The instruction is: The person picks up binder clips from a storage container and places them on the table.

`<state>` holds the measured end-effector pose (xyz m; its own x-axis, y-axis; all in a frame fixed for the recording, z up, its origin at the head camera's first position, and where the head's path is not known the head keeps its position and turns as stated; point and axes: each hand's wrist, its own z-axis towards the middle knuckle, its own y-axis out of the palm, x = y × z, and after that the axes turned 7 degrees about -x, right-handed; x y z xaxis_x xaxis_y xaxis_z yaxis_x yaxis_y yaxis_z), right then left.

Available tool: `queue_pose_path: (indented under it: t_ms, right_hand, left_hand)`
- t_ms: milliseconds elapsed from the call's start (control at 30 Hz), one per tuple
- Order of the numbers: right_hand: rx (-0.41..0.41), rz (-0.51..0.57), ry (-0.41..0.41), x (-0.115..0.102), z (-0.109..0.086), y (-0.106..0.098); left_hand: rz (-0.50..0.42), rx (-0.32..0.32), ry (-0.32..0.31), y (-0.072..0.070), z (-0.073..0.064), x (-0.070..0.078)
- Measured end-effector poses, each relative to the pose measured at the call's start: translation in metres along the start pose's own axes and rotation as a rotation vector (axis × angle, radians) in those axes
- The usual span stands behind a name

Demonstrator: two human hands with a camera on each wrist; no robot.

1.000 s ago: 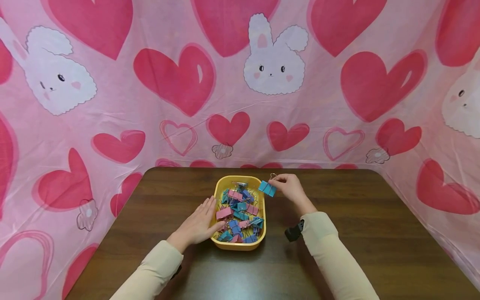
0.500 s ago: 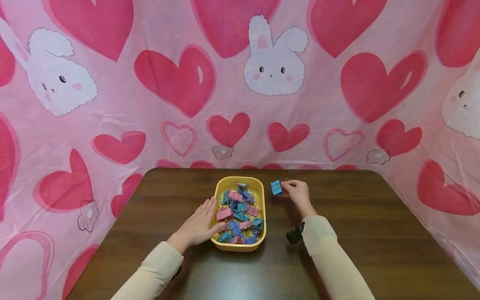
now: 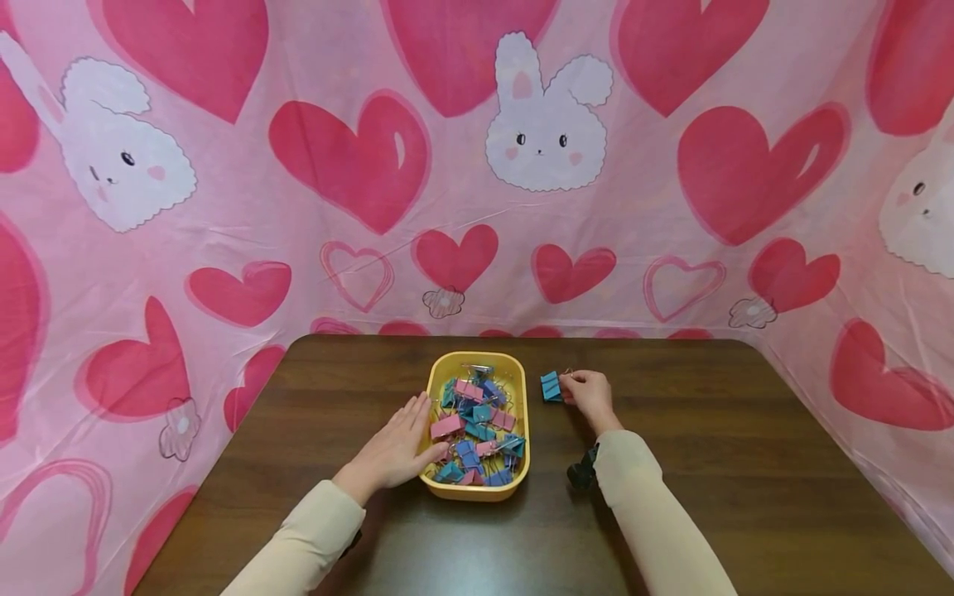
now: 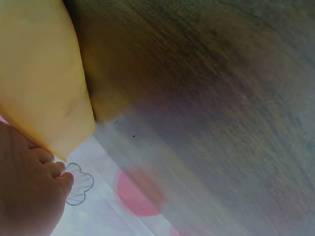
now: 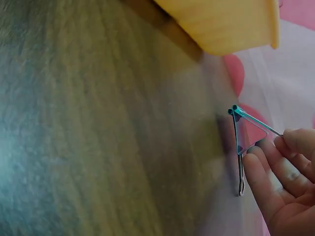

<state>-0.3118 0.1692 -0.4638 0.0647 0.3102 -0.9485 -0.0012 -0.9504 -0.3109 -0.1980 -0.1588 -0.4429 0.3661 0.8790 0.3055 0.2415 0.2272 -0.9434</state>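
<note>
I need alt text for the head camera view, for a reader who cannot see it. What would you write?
A person's right hand pinches a teal binder clip by its wire handle, low over a dark wooden table beside a yellow tray of pink and blue clips. The left hand rests flat against the tray's left side. A pink cloth with hearts and rabbits hangs behind.

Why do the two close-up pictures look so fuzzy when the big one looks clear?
Head view: sharp and evenly lit, though the pink heart backdrop bows at the edges. Left wrist view: the yellow plastic tray and dark wooden table sit too close, so they smear. Right wrist view: the table blurs, while the teal binder clip at the right hand stays fairly crisp.
</note>
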Motion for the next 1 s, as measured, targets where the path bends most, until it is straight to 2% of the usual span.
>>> queue_pose_path:
  t_ms: [233, 633, 900, 1000]
  right_hand:
    - [-0.016, -0.05, 0.014, 0.003, 0.0, -0.003]
    - [-0.049, 0.004, 0.009, 0.003, -0.001, -0.019]
    - [0.002, -0.025, -0.078, -0.018, -0.004, -0.031]
    - [-0.016, -0.015, -0.107, -0.032, -0.008, -0.03]
  left_hand:
    - [0.007, 0.01, 0.012, -0.001, 0.001, 0.0]
    - [0.017, 0.022, 0.025, 0.0, 0.002, 0.001]
    - [0.01, 0.016, 0.022, 0.001, 0.002, -0.001]
    - [0.004, 0.015, 0.018, 0.001, 0.001, -0.001]
